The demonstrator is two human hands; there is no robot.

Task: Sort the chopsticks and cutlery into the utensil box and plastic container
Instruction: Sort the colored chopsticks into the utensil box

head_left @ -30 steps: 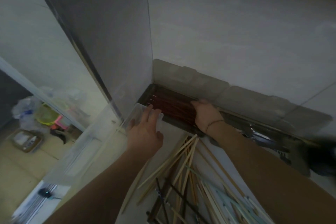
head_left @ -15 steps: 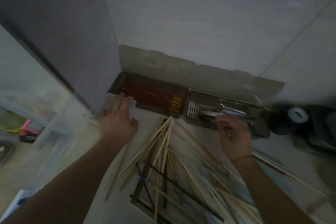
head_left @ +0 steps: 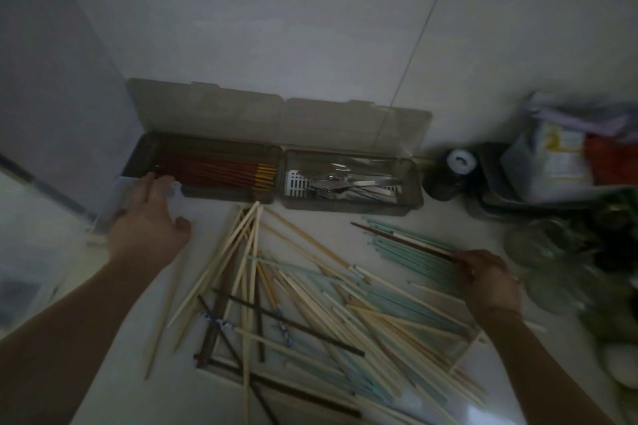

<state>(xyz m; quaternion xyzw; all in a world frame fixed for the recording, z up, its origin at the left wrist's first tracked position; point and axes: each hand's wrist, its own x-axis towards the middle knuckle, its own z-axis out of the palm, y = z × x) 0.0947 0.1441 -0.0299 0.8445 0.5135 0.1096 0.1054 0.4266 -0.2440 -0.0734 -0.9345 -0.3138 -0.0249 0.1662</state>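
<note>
A grey utensil box [head_left: 238, 198] stands open against the wall. Its left half holds red chopsticks [head_left: 221, 171], its right half metal cutlery [head_left: 348, 185]. A clear plastic container [head_left: 114, 207] sits at the box's left end, and my left hand [head_left: 148, 217] rests on its rim with fingers extended. A loose pile of pale wooden, green and dark chopsticks [head_left: 310, 304] covers the counter in front. My right hand [head_left: 486, 276] grips the ends of a bundle of green chopsticks [head_left: 411, 245] with one red one, right of the pile.
A dark jar with a white cap [head_left: 448, 172] stands right of the box. A tray with packets [head_left: 559, 169] and glassware [head_left: 538, 245] crowd the right side. A grey wall panel [head_left: 51, 79] rises at left.
My right hand has left the box and moved right and nearer, now gripping the green chopstick bundle. My left hand stays on the container rim. The view has swung rightward.
</note>
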